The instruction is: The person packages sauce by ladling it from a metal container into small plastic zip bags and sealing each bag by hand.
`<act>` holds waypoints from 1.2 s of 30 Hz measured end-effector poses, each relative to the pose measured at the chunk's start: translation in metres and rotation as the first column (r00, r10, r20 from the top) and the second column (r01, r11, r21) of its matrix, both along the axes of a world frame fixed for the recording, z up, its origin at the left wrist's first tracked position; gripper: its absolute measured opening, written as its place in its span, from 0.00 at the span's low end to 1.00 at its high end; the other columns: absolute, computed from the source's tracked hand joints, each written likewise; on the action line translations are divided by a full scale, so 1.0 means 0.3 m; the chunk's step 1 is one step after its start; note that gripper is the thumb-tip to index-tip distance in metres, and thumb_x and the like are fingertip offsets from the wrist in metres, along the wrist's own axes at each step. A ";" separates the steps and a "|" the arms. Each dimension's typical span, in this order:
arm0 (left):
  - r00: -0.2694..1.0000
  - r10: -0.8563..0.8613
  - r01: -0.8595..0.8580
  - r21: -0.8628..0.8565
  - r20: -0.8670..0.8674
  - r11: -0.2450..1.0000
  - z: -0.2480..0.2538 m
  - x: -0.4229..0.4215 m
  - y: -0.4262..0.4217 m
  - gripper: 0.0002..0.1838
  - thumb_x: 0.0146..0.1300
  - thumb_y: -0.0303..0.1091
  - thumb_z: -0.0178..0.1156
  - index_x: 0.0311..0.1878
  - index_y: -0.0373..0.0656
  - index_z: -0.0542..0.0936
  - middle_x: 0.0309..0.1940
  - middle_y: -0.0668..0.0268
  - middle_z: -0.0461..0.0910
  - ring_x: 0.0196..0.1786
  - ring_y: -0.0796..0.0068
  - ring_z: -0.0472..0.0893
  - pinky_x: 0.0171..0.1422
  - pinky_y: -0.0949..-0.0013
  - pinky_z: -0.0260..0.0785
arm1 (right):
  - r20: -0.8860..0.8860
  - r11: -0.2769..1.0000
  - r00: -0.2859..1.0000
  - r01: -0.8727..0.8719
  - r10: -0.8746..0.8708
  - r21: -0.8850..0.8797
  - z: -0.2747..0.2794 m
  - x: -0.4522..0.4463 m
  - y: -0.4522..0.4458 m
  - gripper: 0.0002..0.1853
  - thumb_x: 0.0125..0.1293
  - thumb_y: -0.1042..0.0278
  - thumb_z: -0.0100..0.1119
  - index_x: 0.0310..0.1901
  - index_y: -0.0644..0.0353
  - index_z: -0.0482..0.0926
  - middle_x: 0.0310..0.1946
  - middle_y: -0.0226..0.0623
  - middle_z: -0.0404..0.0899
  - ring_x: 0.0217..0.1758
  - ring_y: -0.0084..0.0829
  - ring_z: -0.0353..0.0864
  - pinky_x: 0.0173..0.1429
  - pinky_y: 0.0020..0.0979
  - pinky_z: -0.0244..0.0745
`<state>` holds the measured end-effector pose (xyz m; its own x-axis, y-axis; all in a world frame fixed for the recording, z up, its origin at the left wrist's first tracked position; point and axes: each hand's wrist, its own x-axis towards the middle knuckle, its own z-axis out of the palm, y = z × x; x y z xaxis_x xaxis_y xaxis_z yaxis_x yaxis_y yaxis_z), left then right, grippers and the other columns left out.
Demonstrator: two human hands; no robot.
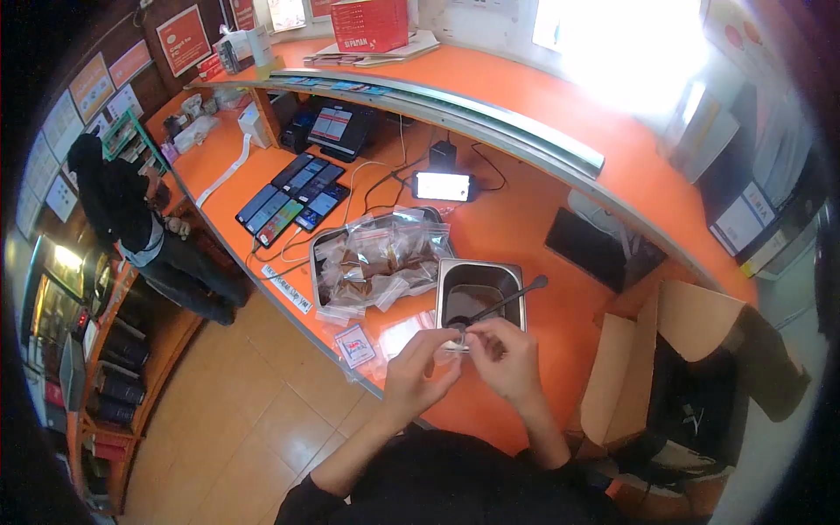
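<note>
My left hand [415, 374] and my right hand [509, 364] meet above the counter's near edge, fingertips pinched on a small clear plastic bag [454, 346]. What is inside it is too small to make out. Just beyond my fingers stands a deep metal container [517, 302] with dark brown contents. A black-handled spoon [523, 293] leans across it, its handle over the right rim. To its left, a metal tray [317, 273] is heaped with small zip bags [376, 254] of something brown. Flat empty-looking bags [401, 336] and a printed card [355, 346] lie near my left hand.
Several phones [293, 197] and a tablet [332, 128] sit at the back left, with cables around them. A lit phone [443, 186] lies behind the container. On the right are a dark flat panel [588, 247] and an open cardboard box [623, 376]. Another person [131, 206] stands far left.
</note>
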<state>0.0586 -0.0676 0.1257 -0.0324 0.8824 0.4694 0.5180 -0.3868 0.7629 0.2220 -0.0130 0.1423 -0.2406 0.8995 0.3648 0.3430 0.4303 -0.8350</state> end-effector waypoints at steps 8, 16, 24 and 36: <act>0.978 0.114 -0.097 -0.101 0.177 0.990 -0.059 -0.045 -0.007 0.28 0.53 0.26 0.74 0.58 0.39 0.76 0.45 0.65 0.84 0.25 0.87 0.76 0.28 0.79 0.67 | -0.297 0.807 0.757 0.493 -0.582 -0.327 -0.464 0.189 0.313 0.15 0.64 0.65 0.69 0.47 0.63 0.79 0.36 0.33 0.83 0.36 0.22 0.80 0.42 0.25 0.73; 0.846 0.174 -0.033 -0.276 0.504 0.961 -0.110 -0.062 -0.013 0.17 0.59 0.28 0.71 0.49 0.39 0.76 0.50 0.59 0.83 0.29 0.87 0.77 0.31 0.81 0.68 | -0.332 0.919 0.868 0.288 -0.369 -0.267 -0.310 0.103 0.320 0.13 0.64 0.63 0.71 0.44 0.60 0.84 0.33 0.24 0.76 0.33 0.19 0.73 0.40 0.22 0.67; 0.727 0.180 0.112 -0.374 0.663 0.921 -0.112 -0.092 -0.008 0.05 0.62 0.26 0.69 0.37 0.39 0.80 0.50 0.61 0.83 0.34 0.84 0.79 0.38 0.78 0.72 | 0.028 0.971 0.974 0.228 -0.226 -0.071 -0.197 0.038 0.216 0.14 0.69 0.59 0.65 0.36 0.64 0.85 0.18 0.31 0.75 0.23 0.22 0.72 0.29 0.28 0.66; 0.746 0.157 0.109 -0.352 0.647 0.930 -0.176 -0.134 -0.006 0.07 0.57 0.23 0.71 0.33 0.39 0.81 0.54 0.63 0.77 0.43 0.82 0.80 0.45 0.77 0.74 | -0.158 0.999 0.986 -0.051 0.053 0.020 -0.243 0.078 0.162 0.13 0.73 0.61 0.60 0.38 0.63 0.86 0.22 0.32 0.78 0.24 0.22 0.75 0.29 0.26 0.68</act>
<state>0.0183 -0.0693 0.0730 -0.2364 0.9716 -0.0138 -0.1572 -0.0242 0.9873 0.2454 0.0356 0.0694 -0.2250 0.8811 0.4159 0.1838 0.4576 -0.8700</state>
